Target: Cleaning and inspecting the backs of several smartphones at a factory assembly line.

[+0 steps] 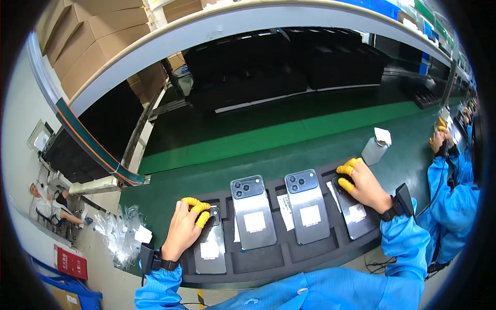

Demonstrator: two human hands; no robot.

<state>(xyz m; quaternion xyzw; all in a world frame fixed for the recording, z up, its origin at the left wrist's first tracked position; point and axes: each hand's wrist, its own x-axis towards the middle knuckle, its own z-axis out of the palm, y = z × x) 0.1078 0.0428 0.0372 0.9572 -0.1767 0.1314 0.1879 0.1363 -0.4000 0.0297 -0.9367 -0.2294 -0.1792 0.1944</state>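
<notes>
Closest to the cam, a black foam tray (258,261) w/ four slots is sitting on the green table (289,137), holding four grey slab phones lying back-side up. The left hand (183,232) is resting on the leftmost grey phone (211,243), yellow-capped fingers (199,209) curled on its top end, pressing more than gripping. The right hand (364,186) is doing the same on the rightmost grey phone (356,214), fingers bent over its camera corner. The two middle phones (253,212) (306,205) are lying untouched btwn them. Crumpled clear plastic bags (121,232) are piling up left of the tray. Further back a white squeeze bottle (375,147) is standing, and a co-worker's blue sleeve (454,191) is showing at the right.
</notes>
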